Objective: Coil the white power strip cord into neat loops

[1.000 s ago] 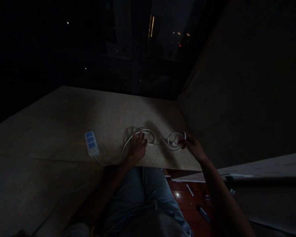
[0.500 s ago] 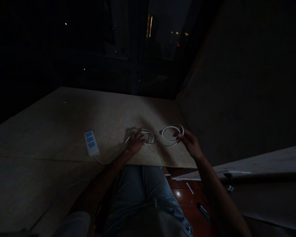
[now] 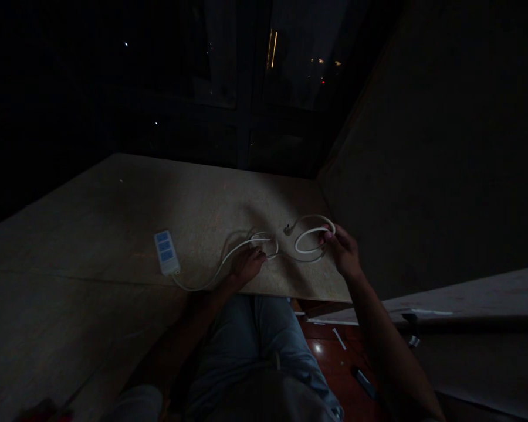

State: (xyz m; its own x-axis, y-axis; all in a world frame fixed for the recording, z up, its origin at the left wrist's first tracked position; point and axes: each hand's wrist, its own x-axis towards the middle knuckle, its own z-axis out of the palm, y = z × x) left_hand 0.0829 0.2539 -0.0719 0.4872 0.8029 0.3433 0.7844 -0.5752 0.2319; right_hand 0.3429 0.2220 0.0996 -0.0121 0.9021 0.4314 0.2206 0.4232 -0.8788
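A white power strip point(image 3: 166, 252) with blue socket faces lies on the left of the table. From its lower end a white cord point(image 3: 217, 275) curves over to my left hand point(image 3: 249, 264), whose fingers are closed on a loop of it close above the tabletop. My right hand point(image 3: 345, 252) pinches another coil of the same cord between thumb and fingers, near the table's right side. The plug point(image 3: 288, 230) at the cord's end sticks out to the left of that coil. One stretch of cord runs between both hands.
The wooden table point(image 3: 180, 187) meets a dark window point(image 3: 220, 135) at the back and a wall point(image 3: 422, 193) on the right. My legs point(image 3: 242, 334) are under its front edge. On the red floor lie a dark object point(image 3: 364, 382) and a thin white strip point(image 3: 339, 339).
My left hand has shifted slightly right and closed on the cord. The coil in my right hand has opened out, and the plug now hangs clear of its left side.
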